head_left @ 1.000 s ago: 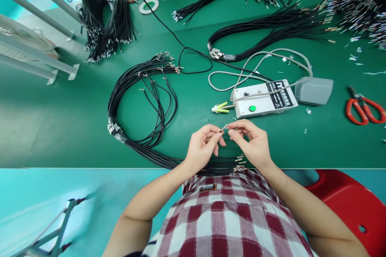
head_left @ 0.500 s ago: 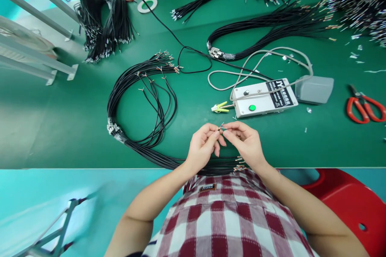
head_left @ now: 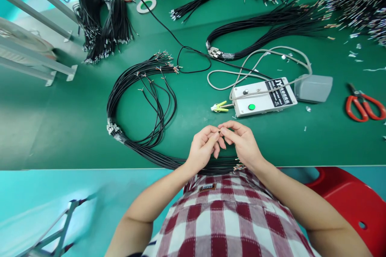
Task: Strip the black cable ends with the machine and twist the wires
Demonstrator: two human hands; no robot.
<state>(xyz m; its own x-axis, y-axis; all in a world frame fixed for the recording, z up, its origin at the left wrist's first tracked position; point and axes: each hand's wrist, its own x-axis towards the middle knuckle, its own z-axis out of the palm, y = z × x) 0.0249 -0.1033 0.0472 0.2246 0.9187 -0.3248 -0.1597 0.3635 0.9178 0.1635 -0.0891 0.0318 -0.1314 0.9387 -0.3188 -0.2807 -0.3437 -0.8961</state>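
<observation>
My left hand (head_left: 204, 146) pinches the dark end of a black cable between thumb and forefinger, near the table's front edge. Touching its fingertips, my right hand (head_left: 243, 140) is closed on the cable's thin wire ends, which its fingers mostly hide. Below and left of both hands, a bundle of black cables (head_left: 144, 152) curves round on the green table, its stripped ends beside my right wrist. Just beyond my hands lies a white box (head_left: 259, 98) with a green button and a yellow-green clip (head_left: 221, 107) at its left end.
Red-handled cutters (head_left: 362, 106) lie at the right, a grey block (head_left: 314, 88) beside the box. More black cable bundles (head_left: 241, 34) lie farther back. A roll of tape (head_left: 146, 5) is at the back left. A red stool (head_left: 346, 204) stands below the table edge.
My right hand has shifted slightly left, closing against my left fingertips. The thin wire ends that showed between the hands are now mostly covered.
</observation>
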